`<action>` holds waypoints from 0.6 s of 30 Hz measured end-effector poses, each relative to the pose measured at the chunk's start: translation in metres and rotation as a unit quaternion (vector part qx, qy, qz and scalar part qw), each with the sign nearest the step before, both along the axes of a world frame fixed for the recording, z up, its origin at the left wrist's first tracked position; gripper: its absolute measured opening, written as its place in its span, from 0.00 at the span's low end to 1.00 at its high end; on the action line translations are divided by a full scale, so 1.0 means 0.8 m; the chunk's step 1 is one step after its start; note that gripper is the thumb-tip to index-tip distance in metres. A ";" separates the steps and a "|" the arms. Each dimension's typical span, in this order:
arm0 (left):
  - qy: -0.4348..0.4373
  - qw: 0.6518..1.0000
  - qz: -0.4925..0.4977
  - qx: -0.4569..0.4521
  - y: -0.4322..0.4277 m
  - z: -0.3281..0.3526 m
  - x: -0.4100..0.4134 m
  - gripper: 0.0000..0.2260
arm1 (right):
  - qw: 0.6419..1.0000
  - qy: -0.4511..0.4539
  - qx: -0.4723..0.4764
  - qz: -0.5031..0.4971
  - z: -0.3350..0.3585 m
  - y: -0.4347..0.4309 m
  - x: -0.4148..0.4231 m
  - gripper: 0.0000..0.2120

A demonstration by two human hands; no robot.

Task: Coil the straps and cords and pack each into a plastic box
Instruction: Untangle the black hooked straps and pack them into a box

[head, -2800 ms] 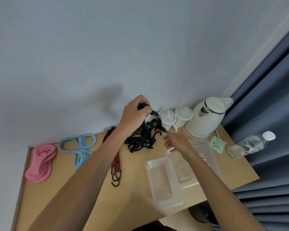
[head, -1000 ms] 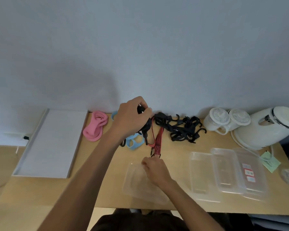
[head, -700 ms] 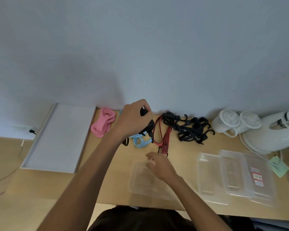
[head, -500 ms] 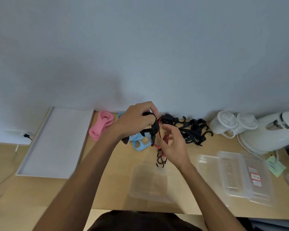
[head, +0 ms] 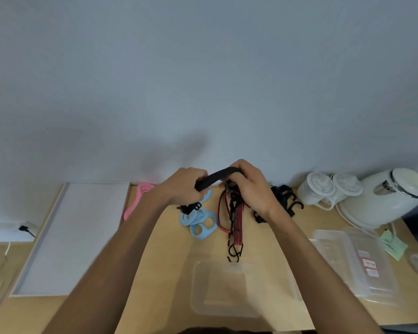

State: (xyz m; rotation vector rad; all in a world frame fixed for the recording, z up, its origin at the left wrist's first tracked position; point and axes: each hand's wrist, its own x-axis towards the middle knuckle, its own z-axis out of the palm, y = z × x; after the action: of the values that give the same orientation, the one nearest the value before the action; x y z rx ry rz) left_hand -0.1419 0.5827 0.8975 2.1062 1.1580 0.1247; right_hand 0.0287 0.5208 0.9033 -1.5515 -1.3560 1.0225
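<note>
We count one black strap [head: 215, 176], one blue strap [head: 192, 224], one pink strap [head: 140, 194], one red cord [head: 238, 222], one black tangle [head: 284, 192] of hooked cords, at least three boxes [head: 222, 289] [head: 333, 256] [head: 378, 276], two lidded cups [head: 320, 189] [head: 346, 186], one kettle [head: 384, 201], one tray [head: 75, 237], and our two hands [head: 181, 189] [head: 251, 189].

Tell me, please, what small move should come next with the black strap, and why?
Probably fold the black strap over into a first loop: the left hand and right hand each grip it, a short span arches between them, uncoiled, and the clear box in front sits empty.
</note>
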 end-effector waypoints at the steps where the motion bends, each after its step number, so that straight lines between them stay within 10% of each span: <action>1: 0.019 1.000 -0.001 -0.004 0.005 -0.008 -0.006 0.03 | 1.000 0.017 0.010 -0.010 0.002 0.002 0.005 0.06; 10: -0.052 0.996 0.062 -0.038 0.022 -0.013 -0.041 0.01 | 0.993 0.020 0.021 -0.110 0.001 0.012 0.050 0.13; 18: -0.111 0.993 0.018 0.044 0.020 0.066 -0.006 0.08 | 0.994 -0.083 -0.007 0.074 0.031 0.034 0.023 0.24</action>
State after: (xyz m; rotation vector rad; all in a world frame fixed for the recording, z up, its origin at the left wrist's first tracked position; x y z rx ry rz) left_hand -0.1468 0.5984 0.9499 2.0859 1.0745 0.4221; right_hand 0.0472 0.5480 0.9279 -1.5948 -1.6013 1.0116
